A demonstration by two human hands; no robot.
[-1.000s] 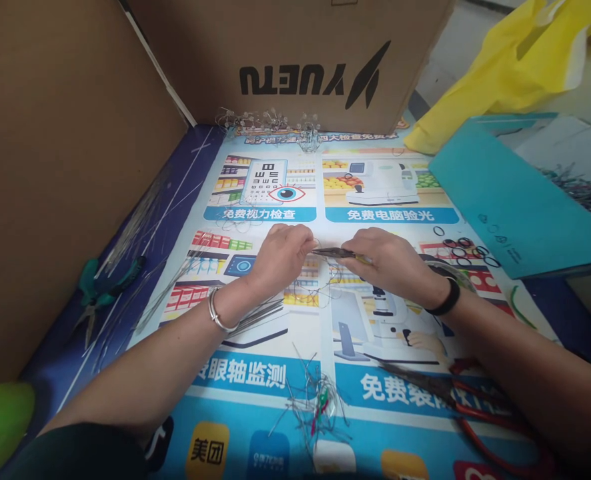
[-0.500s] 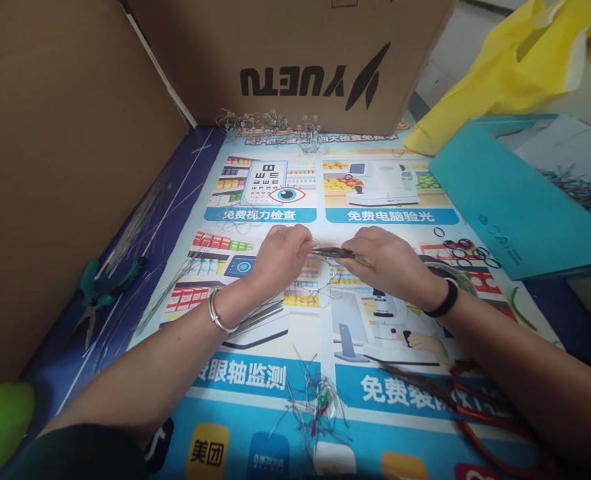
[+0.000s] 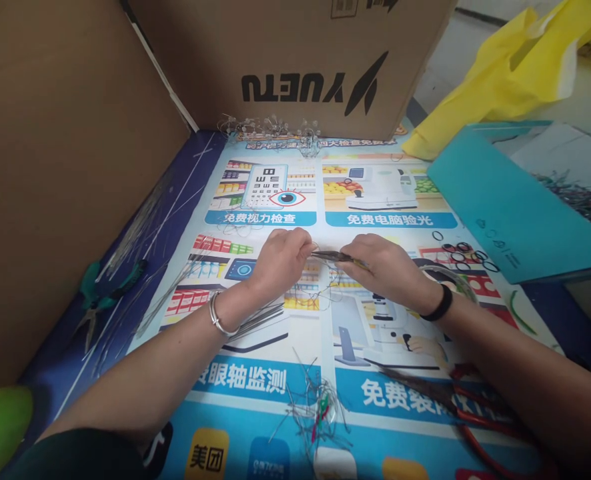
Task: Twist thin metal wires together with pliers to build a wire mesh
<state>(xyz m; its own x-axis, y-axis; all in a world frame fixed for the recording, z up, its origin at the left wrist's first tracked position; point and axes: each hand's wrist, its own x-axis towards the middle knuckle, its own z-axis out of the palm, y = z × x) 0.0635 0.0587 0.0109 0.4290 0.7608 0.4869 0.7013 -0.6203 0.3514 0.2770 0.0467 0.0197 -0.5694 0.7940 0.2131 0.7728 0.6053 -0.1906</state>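
My left hand [image 3: 281,261] is closed in a pinch on a thin wire at the middle of a printed poster mat [image 3: 275,373]. My right hand [image 3: 385,267] is wrapped round small pliers [image 3: 333,256], whose narrow jaws point left and meet the wire right at my left fingertips. Loops of thin wire [image 3: 320,288] trail on the mat below both hands. A silver bangle sits on my left wrist and a black band on my right.
Red-handled pliers [image 3: 455,400] lie near right. Green-handled cutters [image 3: 100,293] and straight wires lie left. A pile of wire offcuts [image 3: 315,407] is near me. Cardboard boxes [image 3: 295,60] wall the back and left. A teal folder [image 3: 505,207], black rings [image 3: 463,252] and a yellow bag [image 3: 505,73] are right.
None in the hands' grip; the view shifted slightly, so everything sits a little lower in the picture.
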